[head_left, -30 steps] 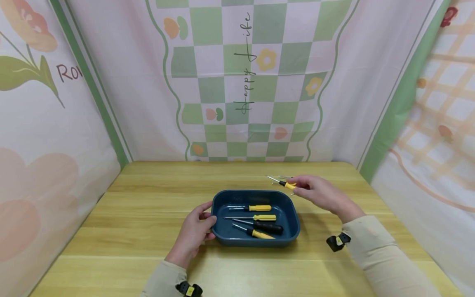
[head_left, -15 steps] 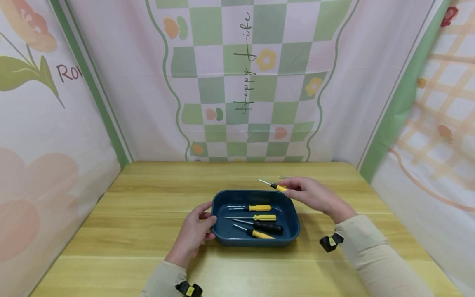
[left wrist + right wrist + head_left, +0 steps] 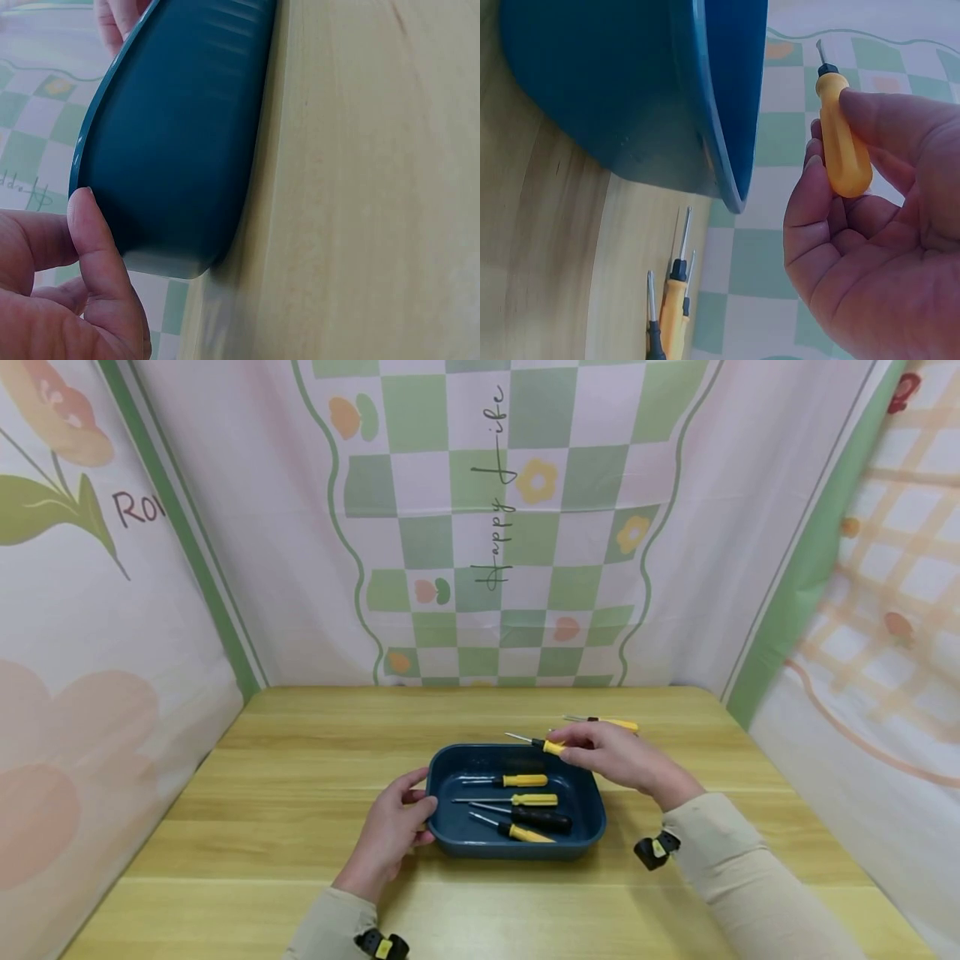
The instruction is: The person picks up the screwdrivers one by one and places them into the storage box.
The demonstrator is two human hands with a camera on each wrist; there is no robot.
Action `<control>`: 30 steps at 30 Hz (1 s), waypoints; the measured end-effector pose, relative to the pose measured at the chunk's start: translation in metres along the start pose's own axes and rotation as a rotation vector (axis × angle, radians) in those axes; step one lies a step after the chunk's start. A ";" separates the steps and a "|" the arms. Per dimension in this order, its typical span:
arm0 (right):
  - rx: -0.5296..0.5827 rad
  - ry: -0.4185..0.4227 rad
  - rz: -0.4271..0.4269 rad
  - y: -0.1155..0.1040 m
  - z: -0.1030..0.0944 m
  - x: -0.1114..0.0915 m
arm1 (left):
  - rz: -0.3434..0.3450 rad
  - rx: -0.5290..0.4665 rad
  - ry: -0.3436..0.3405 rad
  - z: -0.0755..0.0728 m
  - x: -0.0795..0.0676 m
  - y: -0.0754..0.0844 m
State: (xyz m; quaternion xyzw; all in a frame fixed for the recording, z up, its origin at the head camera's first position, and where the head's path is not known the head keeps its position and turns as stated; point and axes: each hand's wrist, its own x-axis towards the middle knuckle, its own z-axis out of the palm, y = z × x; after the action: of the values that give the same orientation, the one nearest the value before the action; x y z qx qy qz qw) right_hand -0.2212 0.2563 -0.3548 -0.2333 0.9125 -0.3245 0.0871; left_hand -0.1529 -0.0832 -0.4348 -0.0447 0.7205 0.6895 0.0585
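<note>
A dark blue plastic box (image 3: pixel 517 850) stands on the table with several screwdrivers in it: yellow-handled ones such as this screwdriver (image 3: pixel 534 800) and a black-handled screwdriver (image 3: pixel 542 818). My left hand (image 3: pixel 392 827) grips the box's left end, thumb at the rim (image 3: pixel 84 150) near the front corner. Between thumb and fingers my right hand (image 3: pixel 618 756) pinches a short yellow screwdriver (image 3: pixel 844 146) by its handle. That tool is over the box's back right rim, its metal tip pointing left in the head view.
Behind the right hand, a yellow-handled screwdriver (image 3: pixel 618 724) lies on the table. Several screwdrivers, one with a dark handle (image 3: pixel 655 341), lie beside the box in the right wrist view. The wooden table (image 3: pixel 300 777) has patterned curtains (image 3: pixel 480 527) around it.
My right hand has moved left and slightly toward me, carrying the yellow screwdriver from behind the box to over its back rim. The left hand and the box have stayed put.
</note>
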 end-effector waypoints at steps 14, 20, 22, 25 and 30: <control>0.037 -0.039 -0.056 -0.003 0.014 0.010 | -0.015 -0.010 0.002 -0.001 0.001 0.001; 0.032 -0.052 -0.062 -0.004 0.018 0.012 | -0.002 -0.008 0.001 0.000 -0.001 0.001; 0.023 -0.053 -0.054 -0.004 0.019 0.013 | 0.002 -0.006 0.001 0.000 -0.001 0.001; 0.019 -0.058 -0.051 -0.004 0.021 0.012 | 0.001 -0.004 0.002 0.000 -0.001 0.001; 0.029 -0.061 -0.042 -0.005 0.023 0.012 | -0.010 0.004 0.005 0.000 -0.001 0.002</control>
State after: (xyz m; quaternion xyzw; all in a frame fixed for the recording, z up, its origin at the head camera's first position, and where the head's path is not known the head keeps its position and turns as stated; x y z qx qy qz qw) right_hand -0.2230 0.2346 -0.3693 -0.2606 0.8996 -0.3322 0.1113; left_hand -0.1517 -0.0831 -0.4330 -0.0500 0.7216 0.6878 0.0603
